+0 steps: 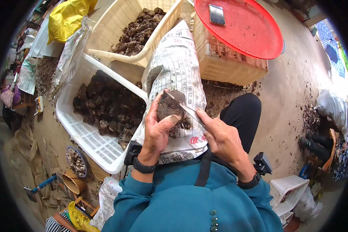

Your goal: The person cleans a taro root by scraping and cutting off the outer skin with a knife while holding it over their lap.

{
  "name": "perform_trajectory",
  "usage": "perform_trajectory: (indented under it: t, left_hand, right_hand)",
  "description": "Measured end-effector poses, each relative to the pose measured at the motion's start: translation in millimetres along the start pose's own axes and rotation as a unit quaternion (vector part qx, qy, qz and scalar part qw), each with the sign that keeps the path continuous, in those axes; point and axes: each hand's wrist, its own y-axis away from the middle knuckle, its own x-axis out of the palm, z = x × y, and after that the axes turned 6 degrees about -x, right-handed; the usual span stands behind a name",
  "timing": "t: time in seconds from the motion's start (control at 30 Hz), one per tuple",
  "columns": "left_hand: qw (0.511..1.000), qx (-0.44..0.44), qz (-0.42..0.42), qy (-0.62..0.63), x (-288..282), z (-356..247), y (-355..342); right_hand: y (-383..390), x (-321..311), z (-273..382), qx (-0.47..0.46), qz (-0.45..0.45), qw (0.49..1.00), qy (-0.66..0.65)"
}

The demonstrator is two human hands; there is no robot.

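Note:
A dark brown, roundish tuber point(167, 107) with a rough, dirty skin rests in my left hand point(157, 129), whose fingers and thumb curl round its side. My right hand point(225, 136) is closed on a knife point(190, 110); its handle is hidden in the fist. The blade slants up to the left, lying against the tuber's upper right side. Under both hands, a white printed woven sack point(178, 65) is spread over my lap, with dark crumbs on it below the tuber.
To the left stands a white plastic crate point(91, 143) of dark tubers; a cream crate point(98, 34) behind holds more. Right of the sack, a red sieve point(243, 27) bearing a phone point(217, 14) tops another crate point(232, 67). A basket point(76, 161) sits at lower left.

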Motion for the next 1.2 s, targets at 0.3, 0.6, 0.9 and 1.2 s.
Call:
perform_trajectory:
  t: [0.3, 0.6, 0.9, 1.2]
  left_hand:
    - [0.999, 0.013, -0.008, -0.043, 1.1, 0.1, 0.3]
    - [1.000, -0.017, 0.001, 0.018, -6.4, -1.8, 2.9]
    - [0.994, -0.035, -0.017, 0.101, -3.3, -6.9, -3.1]
    - [0.993, -0.031, -0.032, 0.107, -1.5, -5.7, -2.4]
  right_hand:
    - [-42.6, 10.1, 23.4, 0.036, 0.029, 0.998, -0.036]
    - [-41.4, -14.7, -26.3, 0.184, -0.091, 0.948, -0.242]
    - [-7.0, -7.3, -8.2, -0.002, 0.068, 0.998, -0.008]
    - [-10.3, -1.8, -6.3, -0.007, 0.044, 0.999, 0.022]
